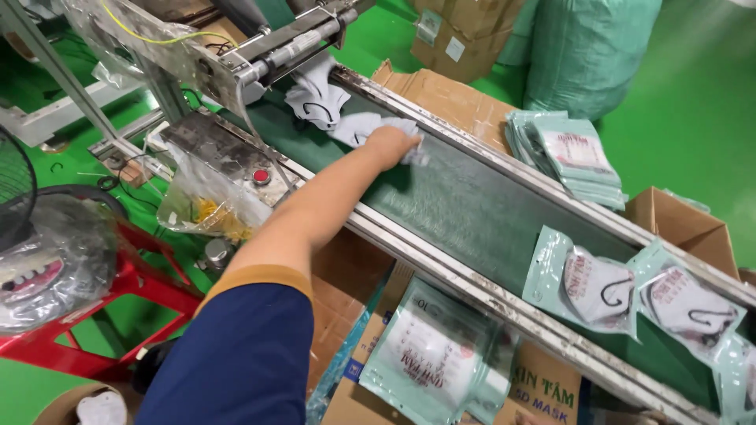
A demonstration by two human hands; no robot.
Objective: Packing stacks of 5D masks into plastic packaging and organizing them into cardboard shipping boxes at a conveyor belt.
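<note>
A long green belt (pixel 472 205) runs across the middle, with metal rails on both sides. At its far end stands a grey machine (pixel 236 47). Past the belt sit a big green sack (pixel 591 47) and brown boxes (pixel 457 39). On the near side a red stand (pixel 118 291) rests on the green floor.

One arm in a blue sleeve with an orange cuff reaches out over the belt. It looks like the left hand (pixel 391 145), but that is hard to tell. The hand is closed on a loose white mask (pixel 370 126) that lies on the belt, close to the machine. One more white mask (pixel 317 98) lies just beside it, under the machine's mouth. The other hand is not in view.

Lower down the belt lie two packs (pixel 587 287) with a mask already sealed inside each. They touch at the edges. A stack of packs (pixel 567 153) sits on a box past the far rail. One more pack (pixel 433 354) hangs below the near rail.

So some masks are packed, and two loose ones by the machine are not.
</note>
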